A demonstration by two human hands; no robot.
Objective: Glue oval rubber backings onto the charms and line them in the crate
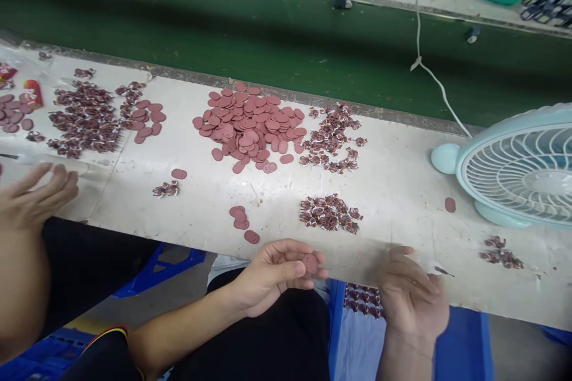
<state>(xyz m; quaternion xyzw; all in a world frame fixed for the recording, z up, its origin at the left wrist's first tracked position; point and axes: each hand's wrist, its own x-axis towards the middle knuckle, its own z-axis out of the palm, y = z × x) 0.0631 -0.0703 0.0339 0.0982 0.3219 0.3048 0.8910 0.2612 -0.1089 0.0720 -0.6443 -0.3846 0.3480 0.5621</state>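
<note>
My left hand [281, 271] holds a reddish-brown oval disc [310, 262] between thumb and fingers at the table's front edge. To the right, my right hand [413, 292] is blurred, with a small dark-tipped tool [442, 271] by its fingers; its grip on the tool is partly hidden. Above my hands lies a cluster of small brown-and-white figures [330, 213]. A few loose discs [240, 217] rest left of that cluster. Farther back are a large pile of discs [250, 125] and another heap of figures [333, 137].
A pale blue fan [522, 166] stands at the right. Another person's hand [40, 193] is at the left, near more figures [84, 119]. Below the table, a blue crate [337, 333] holds rows of figures. A white cable [440, 86] hangs behind.
</note>
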